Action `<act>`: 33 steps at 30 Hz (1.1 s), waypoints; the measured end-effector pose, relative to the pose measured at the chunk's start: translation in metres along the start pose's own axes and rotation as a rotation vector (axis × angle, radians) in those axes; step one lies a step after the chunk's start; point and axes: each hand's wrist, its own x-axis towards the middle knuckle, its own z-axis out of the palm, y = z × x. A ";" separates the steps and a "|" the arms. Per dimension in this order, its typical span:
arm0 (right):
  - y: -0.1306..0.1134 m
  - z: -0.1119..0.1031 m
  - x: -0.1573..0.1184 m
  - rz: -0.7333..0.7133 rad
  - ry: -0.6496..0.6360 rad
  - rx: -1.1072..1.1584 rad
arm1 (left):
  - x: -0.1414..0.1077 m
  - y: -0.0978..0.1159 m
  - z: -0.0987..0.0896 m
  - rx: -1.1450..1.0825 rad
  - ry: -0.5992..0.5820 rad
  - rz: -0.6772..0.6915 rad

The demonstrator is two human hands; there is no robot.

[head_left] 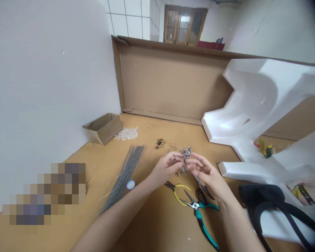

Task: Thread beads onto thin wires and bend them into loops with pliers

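Note:
A tangled bunch of small silvery metal pieces [187, 152] is between my hands, just above the table. My left hand [168, 166] pinches it from the left, thumb and fingers curled together. From the right, the curled fingers of my right hand [205, 170] grip the same bunch; the exact kind of pieces is too small to make out. Below my hands lie yellow-handled pliers [182, 194], green-and-black long-nose pliers [196, 206] with jaws apart, and dark-handled scissors [201, 192], partly hidden by my right hand.
A bundle of thin grey wires [126, 178] lies left, beside a small round white-and-blue disc [130, 184]. Farther back are black rings [160, 143], clear beads [127, 133] and a cardboard box [103, 129]. White foam packaging [252, 101] and a black strapped object [262, 194] stand right.

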 end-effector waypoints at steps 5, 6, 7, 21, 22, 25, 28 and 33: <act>0.003 0.003 0.000 -0.028 0.146 -0.176 | 0.001 0.001 -0.003 -0.262 -0.006 -0.104; 0.003 0.002 0.000 -0.033 0.172 -0.188 | 0.001 0.002 -0.005 -0.299 -0.006 -0.126; 0.002 0.001 -0.001 -0.040 0.190 -0.188 | 0.002 0.003 -0.006 -0.335 -0.001 -0.146; -0.016 -0.026 -0.007 -0.080 0.268 -0.158 | 0.007 0.013 -0.028 -0.392 0.132 -0.111; -0.015 -0.024 -0.007 -0.089 0.257 -0.176 | 0.007 0.010 -0.023 -0.363 0.132 -0.148; -0.013 -0.015 -0.009 -0.142 0.227 -0.282 | 0.006 0.003 -0.010 -0.333 0.091 -0.234; -0.013 -0.004 -0.012 -0.222 0.186 -0.497 | 0.004 0.000 -0.003 -0.424 0.003 -0.227; -0.016 0.005 -0.015 -0.253 -0.013 -0.768 | 0.003 0.003 -0.004 -0.413 0.061 -0.184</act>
